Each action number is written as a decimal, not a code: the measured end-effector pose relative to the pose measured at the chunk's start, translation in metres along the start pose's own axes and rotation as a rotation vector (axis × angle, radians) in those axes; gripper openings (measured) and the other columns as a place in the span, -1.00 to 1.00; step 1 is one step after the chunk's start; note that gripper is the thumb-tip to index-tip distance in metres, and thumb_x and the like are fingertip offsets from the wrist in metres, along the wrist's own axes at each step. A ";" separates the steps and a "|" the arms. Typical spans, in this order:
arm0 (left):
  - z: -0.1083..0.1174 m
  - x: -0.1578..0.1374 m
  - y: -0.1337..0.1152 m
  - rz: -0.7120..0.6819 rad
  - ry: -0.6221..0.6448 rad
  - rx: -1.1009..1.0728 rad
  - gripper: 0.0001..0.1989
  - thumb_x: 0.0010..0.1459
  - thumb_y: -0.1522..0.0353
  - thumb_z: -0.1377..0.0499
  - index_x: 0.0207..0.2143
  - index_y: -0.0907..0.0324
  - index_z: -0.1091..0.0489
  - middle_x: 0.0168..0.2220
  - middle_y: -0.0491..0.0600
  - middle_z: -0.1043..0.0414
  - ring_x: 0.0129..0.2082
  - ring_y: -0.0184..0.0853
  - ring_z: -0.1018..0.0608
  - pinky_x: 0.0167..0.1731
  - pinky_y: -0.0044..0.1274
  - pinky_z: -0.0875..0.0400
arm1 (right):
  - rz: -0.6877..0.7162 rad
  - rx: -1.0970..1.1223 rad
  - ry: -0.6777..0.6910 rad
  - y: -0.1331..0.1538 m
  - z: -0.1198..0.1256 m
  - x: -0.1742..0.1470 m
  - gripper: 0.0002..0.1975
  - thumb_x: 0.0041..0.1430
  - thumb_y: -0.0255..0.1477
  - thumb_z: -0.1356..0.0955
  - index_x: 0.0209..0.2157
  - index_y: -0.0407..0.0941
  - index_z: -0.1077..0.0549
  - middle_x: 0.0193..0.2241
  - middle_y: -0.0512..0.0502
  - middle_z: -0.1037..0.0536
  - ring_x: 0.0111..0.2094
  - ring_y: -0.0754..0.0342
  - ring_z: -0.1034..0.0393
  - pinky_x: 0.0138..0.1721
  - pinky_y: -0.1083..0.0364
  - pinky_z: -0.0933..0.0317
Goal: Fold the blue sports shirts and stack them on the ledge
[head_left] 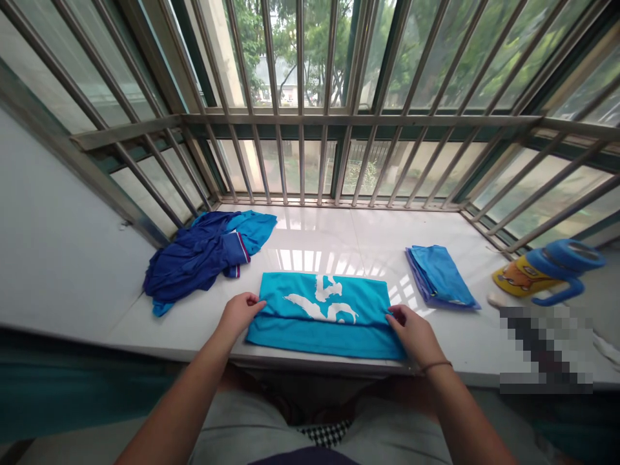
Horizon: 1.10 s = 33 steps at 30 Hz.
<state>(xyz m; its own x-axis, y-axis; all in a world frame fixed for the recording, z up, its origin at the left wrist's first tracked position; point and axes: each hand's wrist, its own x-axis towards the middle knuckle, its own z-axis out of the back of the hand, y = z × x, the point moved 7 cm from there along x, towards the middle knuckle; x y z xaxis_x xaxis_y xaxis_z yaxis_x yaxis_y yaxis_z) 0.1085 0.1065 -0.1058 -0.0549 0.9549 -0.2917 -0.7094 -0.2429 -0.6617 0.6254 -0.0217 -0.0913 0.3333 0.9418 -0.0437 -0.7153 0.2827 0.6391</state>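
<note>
A turquoise shirt [320,339] with a white brushed print lies folded into a wide band at the front of the white sill. A folded layer ends partway down, and a plain strip shows below it. My left hand [241,314] pinches the left end of that layer between thumb and fingers. At the opposite end, my right hand [411,329] pinches the layer's right edge; a thin dark band circles that wrist. Both hands rest low, close to the sill.
Crumpled dark blue and turquoise clothes [194,258] lie at the left. To the right is a folded stack of blue and purple cloth [440,276], then a blue and yellow mug [533,268] and a pixelated dark object [545,349]. Metal bars [339,120] stand behind.
</note>
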 end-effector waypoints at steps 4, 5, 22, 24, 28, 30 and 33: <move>-0.002 0.005 0.001 0.052 0.082 -0.328 -0.57 0.04 0.02 -0.48 -0.38 0.14 -0.45 -0.43 -0.06 -0.58 -0.41 -0.25 -0.66 -0.32 -0.47 -0.58 | -0.043 0.176 -0.042 -0.002 0.009 0.002 -0.64 0.18 -0.08 -0.40 -0.17 -0.04 -0.61 -0.22 -0.17 -0.72 -0.17 -0.18 -0.62 -0.09 -0.09 -0.46; -0.002 0.004 0.000 0.062 0.109 -0.433 -0.57 0.04 0.04 -0.49 -0.37 0.15 -0.44 -0.41 -0.05 -0.59 -0.39 -0.27 -0.67 -0.27 -0.46 -0.61 | -0.061 0.254 -0.043 -0.004 0.009 0.002 -0.62 0.16 -0.06 -0.42 -0.16 -0.05 -0.60 -0.21 -0.18 -0.72 -0.16 -0.18 -0.62 -0.08 -0.10 -0.48; 0.019 -0.005 -0.005 -0.133 -0.060 0.198 -0.86 0.08 0.44 -0.31 -0.28 0.10 -0.46 -0.27 -0.06 -0.61 -0.24 -0.22 -0.64 -0.23 -0.50 -0.43 | -0.145 0.019 -0.021 -0.024 0.004 -0.002 -0.77 0.19 -0.26 -0.35 -0.17 -0.04 -0.54 -0.25 -0.15 -0.69 -0.24 -0.13 -0.62 -0.17 -0.05 -0.44; 0.023 -0.007 -0.016 -0.198 -0.109 0.241 -0.86 0.11 0.49 -0.23 -0.27 0.10 -0.44 -0.22 -0.03 -0.59 -0.24 -0.22 -0.62 -0.22 -0.49 -0.42 | -0.070 -0.036 -0.067 -0.010 0.007 -0.001 -0.73 0.26 -0.24 -0.31 -0.12 -0.05 -0.54 -0.19 -0.20 -0.67 -0.19 -0.15 -0.60 -0.12 -0.08 -0.43; 0.022 -0.017 -0.052 -0.473 -0.157 0.269 -0.88 0.15 0.48 -0.16 -0.30 0.08 -0.40 -0.22 -0.01 -0.52 -0.17 -0.18 -0.58 -0.09 -0.42 -0.45 | 0.270 -0.068 -0.125 0.033 0.008 -0.006 -0.67 0.36 -0.14 -0.32 -0.07 -0.06 -0.56 -0.07 -0.27 -0.63 0.04 -0.23 -0.52 0.15 -0.17 -0.36; 0.014 -0.023 -0.063 -0.598 -0.087 0.259 -0.91 0.23 0.42 -0.17 -0.24 0.08 -0.45 -0.21 0.01 -0.53 -0.14 -0.15 -0.58 -0.05 -0.39 -0.47 | 0.391 -0.094 -0.063 0.046 0.000 -0.012 -0.71 0.37 -0.16 -0.34 -0.09 -0.04 -0.58 -0.05 -0.25 -0.62 0.06 -0.23 -0.49 0.18 -0.18 -0.34; -0.004 -0.032 -0.062 -0.697 0.050 0.273 -0.87 0.30 0.35 -0.21 -0.15 0.06 -0.54 -0.12 0.04 -0.59 -0.07 -0.12 -0.60 0.02 -0.35 -0.49 | 0.456 -0.157 0.049 0.048 -0.013 -0.019 -0.80 0.37 -0.26 -0.35 -0.16 -0.01 -0.60 -0.06 -0.21 -0.62 -0.01 -0.20 -0.50 0.10 -0.14 -0.39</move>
<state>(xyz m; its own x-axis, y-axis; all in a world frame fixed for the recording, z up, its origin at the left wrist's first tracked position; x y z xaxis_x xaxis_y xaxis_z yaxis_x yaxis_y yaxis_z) 0.1571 0.0904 -0.0578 0.4987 0.8613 0.0972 -0.7173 0.4730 -0.5116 0.5770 -0.0237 -0.0701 -0.0627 0.9825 0.1752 -0.8672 -0.1405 0.4778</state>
